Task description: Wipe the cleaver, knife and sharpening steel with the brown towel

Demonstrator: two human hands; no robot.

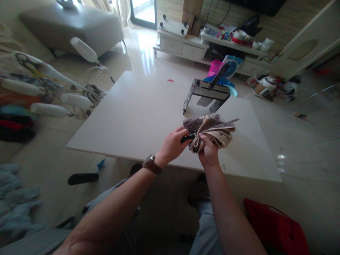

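Observation:
My left hand (174,143), with a brown-strapped watch on its wrist, is closed around the black handle of a knife (188,138). A bunched brown and beige towel (217,136) is folded around the blade and hides most of it. Only a thin metallic tip sticks out past the towel's right side. Gripping the towel from below, my right hand (209,152) has its thumb pressed on the folds. Just beyond the towel, a dark-framed stand (209,94) rests on the white table (127,113), and a black handle rises from its top.
A small red triangular piece (170,80) lies near the table's far edge. Left of the table is a white-shaded lamp fixture (85,49). A red bag (276,226) sits on the floor at lower right. Behind stand a pink basket (215,67) and a low white cabinet (183,47).

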